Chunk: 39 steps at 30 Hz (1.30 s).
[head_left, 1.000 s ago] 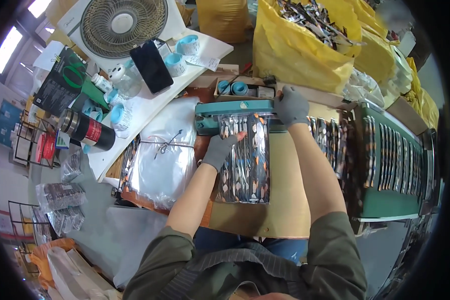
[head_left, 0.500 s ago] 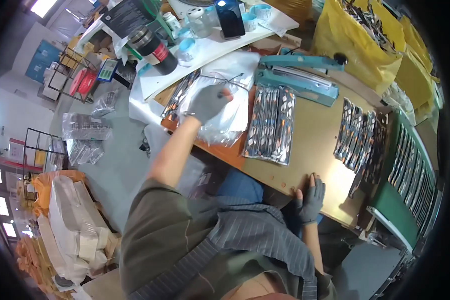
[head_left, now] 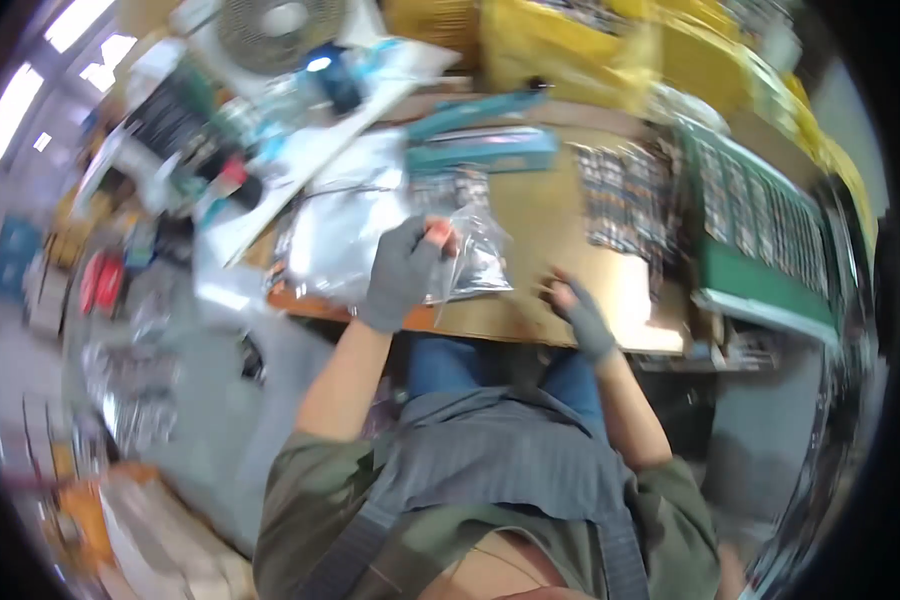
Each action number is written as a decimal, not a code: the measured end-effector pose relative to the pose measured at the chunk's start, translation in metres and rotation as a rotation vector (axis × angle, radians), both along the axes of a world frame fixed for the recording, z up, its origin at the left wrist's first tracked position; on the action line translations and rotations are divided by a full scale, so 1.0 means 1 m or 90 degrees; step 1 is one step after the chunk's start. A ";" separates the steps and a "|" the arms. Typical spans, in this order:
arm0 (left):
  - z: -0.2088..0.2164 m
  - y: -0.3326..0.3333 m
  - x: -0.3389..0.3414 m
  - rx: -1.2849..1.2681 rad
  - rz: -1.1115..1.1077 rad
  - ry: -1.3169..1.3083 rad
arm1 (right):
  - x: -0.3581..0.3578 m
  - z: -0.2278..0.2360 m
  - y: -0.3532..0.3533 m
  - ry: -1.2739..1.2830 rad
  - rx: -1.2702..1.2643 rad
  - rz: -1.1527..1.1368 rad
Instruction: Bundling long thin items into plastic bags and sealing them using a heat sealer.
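My left hand (head_left: 405, 268), in a grey fingerless glove, is closed on a clear plastic bag (head_left: 485, 245) that hangs to the right of its fingers. Behind and partly under that bag lies a bundle of dark patterned strips (head_left: 450, 187), mostly covered now. A stack of flat clear bags (head_left: 340, 235) rests on the table to the left of this hand. My right hand (head_left: 582, 318), gloved likewise, is raised at the table's near edge, somewhat blurred. Its fingers are apart with nothing between them, pointing toward the bag.
A teal bag sealer (head_left: 495, 148) stands at the back of the table. More patterned strips (head_left: 620, 195) lie at the right, beside a green tray (head_left: 760, 280) holding others. A white shelf (head_left: 300, 160) with a dark phone (head_left: 338, 85) is at the left. Yellow sacks (head_left: 560, 60) stand behind.
My left hand has moved right from the bag stack, now with a clear bag in it. My right hand has lifted off the table edge and moved leftward. The head view has turned right.
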<state>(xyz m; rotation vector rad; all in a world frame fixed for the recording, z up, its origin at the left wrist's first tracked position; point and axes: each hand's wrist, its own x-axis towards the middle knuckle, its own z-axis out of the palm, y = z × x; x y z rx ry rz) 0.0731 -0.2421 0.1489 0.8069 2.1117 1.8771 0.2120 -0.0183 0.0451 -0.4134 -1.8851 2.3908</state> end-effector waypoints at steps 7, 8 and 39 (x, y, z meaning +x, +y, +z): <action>-0.032 0.027 0.042 0.090 -0.004 -0.250 | -0.049 0.034 0.002 0.084 0.545 -0.198; -0.022 0.018 0.041 0.373 -0.130 -0.599 | -0.049 0.015 0.015 0.080 0.549 -0.216; -0.068 0.179 -0.020 -0.097 0.031 -0.007 | 0.005 0.049 0.087 0.105 0.570 -0.273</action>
